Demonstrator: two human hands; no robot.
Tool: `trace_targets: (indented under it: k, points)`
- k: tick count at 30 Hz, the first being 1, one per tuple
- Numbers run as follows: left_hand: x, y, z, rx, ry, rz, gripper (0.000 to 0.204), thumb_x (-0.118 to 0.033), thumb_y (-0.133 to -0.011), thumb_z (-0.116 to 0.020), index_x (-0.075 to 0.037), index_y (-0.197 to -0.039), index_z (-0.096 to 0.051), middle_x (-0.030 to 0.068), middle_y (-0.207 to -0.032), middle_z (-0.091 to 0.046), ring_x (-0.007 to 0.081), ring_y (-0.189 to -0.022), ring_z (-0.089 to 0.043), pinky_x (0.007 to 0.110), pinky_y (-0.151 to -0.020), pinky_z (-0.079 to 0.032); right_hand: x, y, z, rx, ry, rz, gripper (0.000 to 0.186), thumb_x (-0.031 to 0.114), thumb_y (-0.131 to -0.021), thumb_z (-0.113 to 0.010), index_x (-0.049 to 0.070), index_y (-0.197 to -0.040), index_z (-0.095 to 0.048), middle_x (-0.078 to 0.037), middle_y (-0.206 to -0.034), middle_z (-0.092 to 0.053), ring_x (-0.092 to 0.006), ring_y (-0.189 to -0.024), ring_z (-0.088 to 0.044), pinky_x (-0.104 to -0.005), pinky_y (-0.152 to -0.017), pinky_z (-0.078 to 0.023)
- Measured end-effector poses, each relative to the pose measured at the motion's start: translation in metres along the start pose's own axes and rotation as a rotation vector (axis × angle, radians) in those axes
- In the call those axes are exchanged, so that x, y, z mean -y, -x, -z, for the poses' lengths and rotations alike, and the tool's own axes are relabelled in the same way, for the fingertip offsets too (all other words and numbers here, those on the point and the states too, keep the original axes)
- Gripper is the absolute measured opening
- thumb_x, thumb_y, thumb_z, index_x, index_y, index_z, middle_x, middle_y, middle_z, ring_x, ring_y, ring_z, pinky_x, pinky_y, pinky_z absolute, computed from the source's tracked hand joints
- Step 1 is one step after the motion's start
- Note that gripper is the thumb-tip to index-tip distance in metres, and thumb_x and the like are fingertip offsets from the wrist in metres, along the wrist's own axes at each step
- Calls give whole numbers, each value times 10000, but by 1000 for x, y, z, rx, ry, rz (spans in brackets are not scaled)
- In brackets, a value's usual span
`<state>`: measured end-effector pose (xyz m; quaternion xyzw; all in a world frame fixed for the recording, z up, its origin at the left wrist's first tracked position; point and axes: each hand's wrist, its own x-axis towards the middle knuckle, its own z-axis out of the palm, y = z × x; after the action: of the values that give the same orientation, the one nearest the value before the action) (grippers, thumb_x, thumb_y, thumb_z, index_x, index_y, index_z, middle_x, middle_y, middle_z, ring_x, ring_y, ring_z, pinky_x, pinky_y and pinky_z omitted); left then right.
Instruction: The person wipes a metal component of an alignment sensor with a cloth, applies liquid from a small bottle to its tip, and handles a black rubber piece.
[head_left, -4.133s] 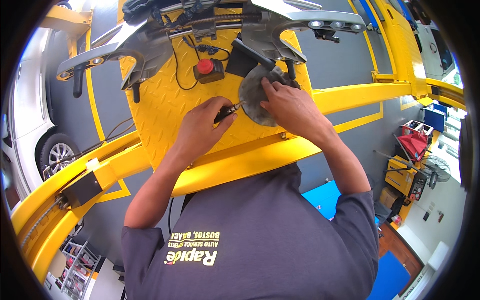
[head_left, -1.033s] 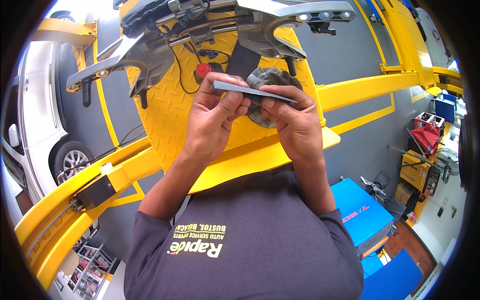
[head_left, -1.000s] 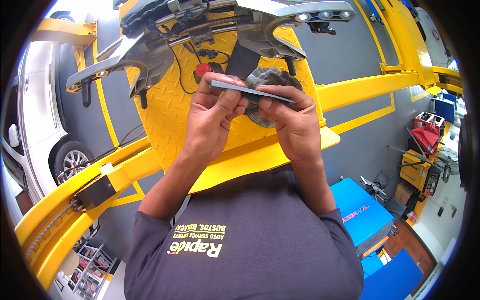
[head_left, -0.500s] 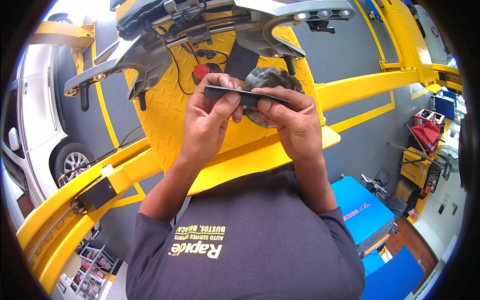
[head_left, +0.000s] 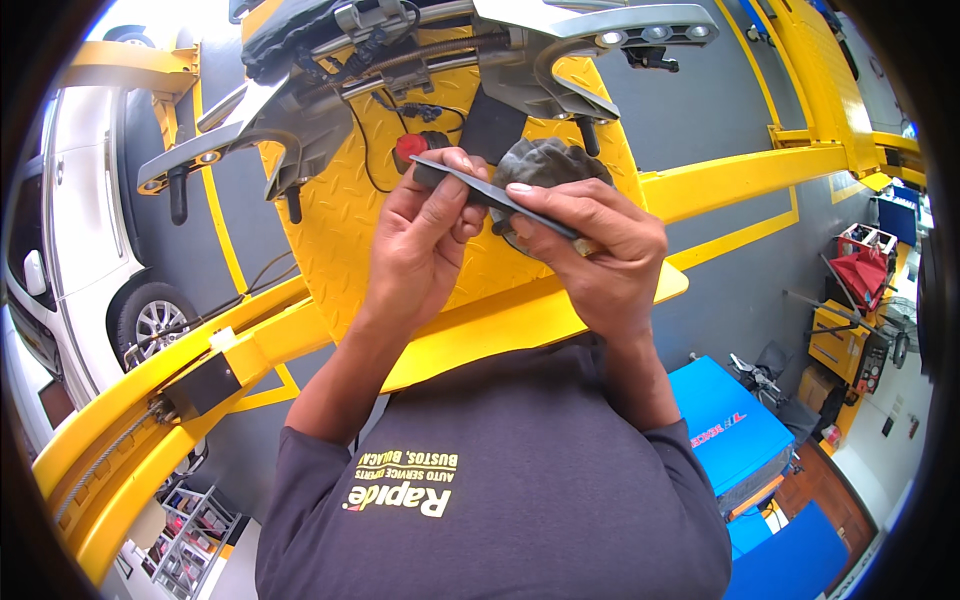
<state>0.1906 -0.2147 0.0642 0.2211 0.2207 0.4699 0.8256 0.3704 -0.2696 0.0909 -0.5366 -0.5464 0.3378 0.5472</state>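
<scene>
A thin, flat dark grey strip (head_left: 490, 197) lies slantwise between my two hands, its right end lower than its left. My left hand (head_left: 425, 215) pinches the left end, thumb on the near face and fingers behind. Around the right end my right hand (head_left: 605, 245) is closed, with the thumb and a finger laid along the strip. A small yellowish bit peeks out beneath the right fingers; I cannot make out what it is. Just behind my hands, crumpled grey material (head_left: 550, 165) and a red-capped part (head_left: 410, 148) rest on the yellow diamond-plate platform (head_left: 335, 250).
Across the far side of the platform stands a grey metal frame (head_left: 530, 70) with curved arms, black pegs and cables. Yellow lift arms (head_left: 740, 180) reach out on both sides. A white car (head_left: 85, 210) is at the left, a blue box (head_left: 725, 415) at the lower right.
The strip has tilted more, its right end dropping. My right hand has turned and shifted slightly right and down, with its fingers now stretched over the strip. The left hand keeps its pinch.
</scene>
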Motion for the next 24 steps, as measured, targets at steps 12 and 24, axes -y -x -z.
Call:
trace_targets:
  k: [12,24]
  points:
    - [-7,-1,-1,-67,61,23,184,-118,-1113,-579,-50,-1284,-571,82,-1237,-575,23,-914,-663,115,-819,-574,2,9,-10,21,-72,-109,357,17,-905,-826,75,-1256,-796,-52,-993,-759,-109,-791,-720,-251,-692,-585]
    - [-9,-5,11,199,-108,-89,160,-157,-1066,-677,-57,-1189,-654,94,-1153,-632,82,-841,-622,188,-721,-507,-8,-3,14,197,-749,-632,259,112,-1022,-726,1,-1251,-774,-115,-963,-799,-95,-740,-714,-202,-646,-539]
